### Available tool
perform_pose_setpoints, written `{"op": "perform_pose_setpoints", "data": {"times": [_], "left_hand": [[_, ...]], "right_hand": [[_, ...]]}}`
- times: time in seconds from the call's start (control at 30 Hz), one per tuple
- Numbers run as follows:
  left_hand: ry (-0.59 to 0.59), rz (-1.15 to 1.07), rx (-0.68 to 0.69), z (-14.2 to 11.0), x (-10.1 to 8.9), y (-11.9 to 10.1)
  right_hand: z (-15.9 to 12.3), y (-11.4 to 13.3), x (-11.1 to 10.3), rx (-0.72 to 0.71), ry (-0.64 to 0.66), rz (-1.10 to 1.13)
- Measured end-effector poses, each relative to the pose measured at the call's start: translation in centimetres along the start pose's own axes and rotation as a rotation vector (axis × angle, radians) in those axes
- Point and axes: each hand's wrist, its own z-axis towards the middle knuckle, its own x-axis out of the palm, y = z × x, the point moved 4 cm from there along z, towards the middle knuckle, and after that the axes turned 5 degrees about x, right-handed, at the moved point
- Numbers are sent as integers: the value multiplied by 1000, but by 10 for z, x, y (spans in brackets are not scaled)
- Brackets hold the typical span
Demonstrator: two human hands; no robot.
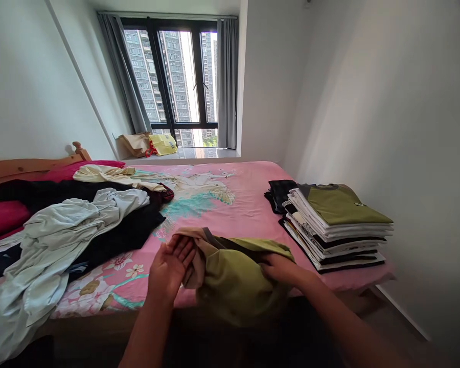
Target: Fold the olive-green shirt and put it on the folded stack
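Above the near edge of the bed hangs a crumpled olive-green T-shirt (237,276) with tan and dark grey parts. My left hand (170,263) is at its tan part, palm turned up and fingers stretched out, with cloth lying over the fingertips. On the shirt's right side, my right hand (279,268) is closed on the green fabric, its fingertips partly hidden in the folds. To the right rises a stack of folded shirts (337,240), topped by a folded olive-green shirt (341,203).
Loose clothes lie heaped at the left, among them a pale grey garment (72,230), black cloth (126,237) and a cream garment (103,175). Folded dark clothing (279,191) sits behind the stack. A pink floral sheet (249,189) covers the bed. Bags (163,144) stand on the windowsill.
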Motion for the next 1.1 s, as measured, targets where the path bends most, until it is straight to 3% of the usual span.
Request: {"op": "perform_pose_setpoints", "data": {"times": [0.1,0.17,0.27,0.33,0.4,0.47,0.57,0.67,0.83,0.9,0.97,1.03,1.1], "left_hand": [[-133,363,-104,10,-42,38],[-117,540,-92,8,-64,62],[0,747,59,6,-76,86],[71,930,209,6,-77,91],[76,1159,369,5,-81,90],[10,1331,437,3,-95,87],[-36,1344,355,-3,-123,86],[-43,1263,266,-9,-143,83],[-64,1395,220,1,-133,78],[-31,1487,217,6,-125,78],[-12,1523,217,10,-124,77],[-12,1478,205,11,-129,73],[-7,1387,184,8,-135,69]], "right_hand": [[-5,7,33,-15,62,-58],[-9,11,53,11,17,-122],[-12,25,74,18,-94,-209],[-14,40,87,-60,-98,-238],[-19,54,102,-216,-30,-247],[-25,59,111,-314,14,-240],[-28,43,107,-230,-67,-131],[-21,21,91,-137,-185,116],[4,20,77,-179,-320,342],[18,28,83,-137,-285,318],[30,34,93,-85,-172,240],[37,38,99,-81,-96,199],[38,39,97,-75,-78,314]]}}
